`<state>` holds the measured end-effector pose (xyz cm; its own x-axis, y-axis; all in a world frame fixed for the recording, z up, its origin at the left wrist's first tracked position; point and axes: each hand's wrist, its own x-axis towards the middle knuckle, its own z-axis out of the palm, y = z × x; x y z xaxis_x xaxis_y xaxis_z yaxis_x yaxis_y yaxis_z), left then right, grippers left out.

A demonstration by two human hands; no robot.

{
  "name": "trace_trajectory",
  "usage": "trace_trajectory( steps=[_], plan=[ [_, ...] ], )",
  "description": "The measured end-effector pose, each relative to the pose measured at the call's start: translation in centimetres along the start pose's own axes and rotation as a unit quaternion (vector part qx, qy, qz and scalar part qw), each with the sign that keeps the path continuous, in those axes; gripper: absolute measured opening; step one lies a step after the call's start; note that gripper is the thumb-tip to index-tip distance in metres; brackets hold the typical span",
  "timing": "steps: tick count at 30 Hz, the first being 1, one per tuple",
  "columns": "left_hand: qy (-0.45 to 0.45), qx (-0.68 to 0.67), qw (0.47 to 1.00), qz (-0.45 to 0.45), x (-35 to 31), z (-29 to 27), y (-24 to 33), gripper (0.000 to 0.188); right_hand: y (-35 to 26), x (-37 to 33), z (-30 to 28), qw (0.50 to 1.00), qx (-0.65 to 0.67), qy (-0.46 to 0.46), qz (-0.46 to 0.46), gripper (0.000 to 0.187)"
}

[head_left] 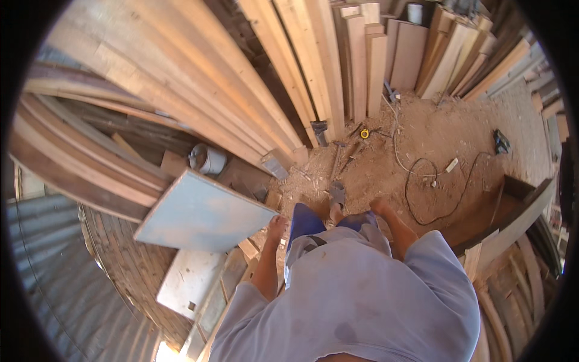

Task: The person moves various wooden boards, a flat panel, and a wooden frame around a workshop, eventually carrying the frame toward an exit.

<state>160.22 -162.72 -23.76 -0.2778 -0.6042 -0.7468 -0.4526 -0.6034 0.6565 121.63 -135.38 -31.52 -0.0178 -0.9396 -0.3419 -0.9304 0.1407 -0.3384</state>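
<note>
My left hand (pixel 277 227) hangs low beside my left knee, right at the corner of a pale blue board (pixel 208 211). Whether its fingers grip that corner or only lie next to it, I cannot tell. My right hand (pixel 380 208) is down by my right knee, apart from any tool or board. Its fingers are small and blurred, so their shape does not show. The blue board has thin wooden edges and a worn surface. Below it lies a white panel (pixel 192 280) with a small square hole.
Long planks (pixel 181 66) lean ahead and left. A metal bucket (pixel 208 160) stands behind the blue board. On the dusty floor lie a yellow tape measure (pixel 364 133), a looping cable (pixel 416 217), a white power strip (pixel 452 165) and a dark power tool (pixel 501 142). A wooden trough (pixel 512 211) sits right.
</note>
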Motion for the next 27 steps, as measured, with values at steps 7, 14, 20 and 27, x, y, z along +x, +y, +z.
trace_trajectory(
  steps=[7, 14, 20, 27],
  plan=[
    [-0.204, 0.168, 0.964, 0.005, 3.2, 4.1, 3.9, 0.021, 0.1, -3.2, 3.3, 0.985, 0.034, -0.025, 0.169, 0.018],
    [-0.234, 0.265, 0.932, 0.076, 12.5, 1.7, 7.4, 0.022, -1.4, -4.8, -0.2, 0.877, 0.335, 0.158, 0.305, 0.006],
    [-0.147, 0.230, 0.962, 0.030, 16.3, 3.4, 16.3, 0.035, -4.0, -8.0, 1.7, 0.832, 0.334, 0.135, 0.422, 0.026],
    [-0.179, 0.236, 0.954, 0.052, 16.9, 6.8, 18.0, 0.030, -6.5, -8.0, -2.2, 0.919, 0.195, 0.003, 0.344, 0.031]
  ],
)
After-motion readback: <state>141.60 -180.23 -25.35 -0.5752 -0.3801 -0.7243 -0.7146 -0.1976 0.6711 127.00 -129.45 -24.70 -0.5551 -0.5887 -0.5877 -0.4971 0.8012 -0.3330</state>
